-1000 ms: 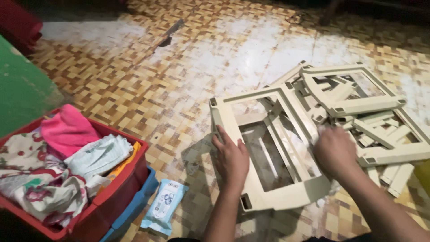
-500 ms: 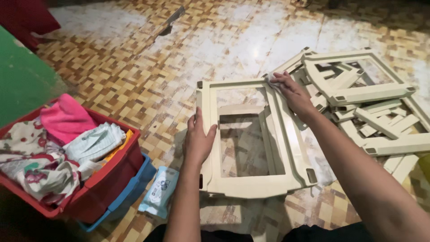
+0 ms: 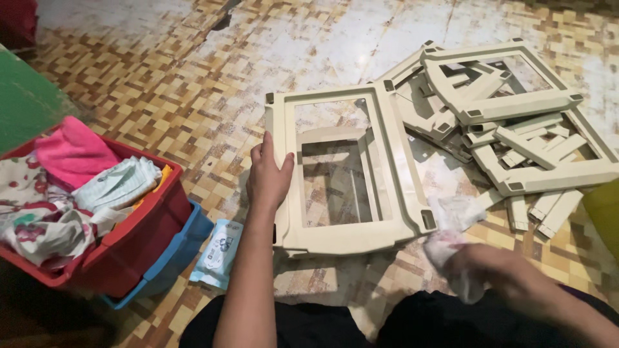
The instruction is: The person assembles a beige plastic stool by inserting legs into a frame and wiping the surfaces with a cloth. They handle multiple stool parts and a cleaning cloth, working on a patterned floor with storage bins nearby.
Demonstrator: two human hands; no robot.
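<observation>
A cream plastic frame (image 3: 394, 161) stands tilted on the patterned floor in front of me. My left hand (image 3: 268, 175) holds its left rail, thumb on the inner edge. My right hand (image 3: 500, 274) is low at the right, blurred, shut on a crumpled white cloth (image 3: 451, 241) just off the frame's near right corner. More cream plastic frames and slats (image 3: 516, 122) lie heaped to the right of the held frame.
A red bin (image 3: 138, 225) full of folded clothes, with a pink cloth (image 3: 74, 154) on top, sits on a blue container (image 3: 171, 261) at the left. A light-blue wipes packet (image 3: 218, 252) lies beside it. A green surface (image 3: 26, 106) is at far left.
My right hand has come off the frame's far right corner and dropped down to the near right, now gripping the white cloth. The left hand stays on the left rail.
</observation>
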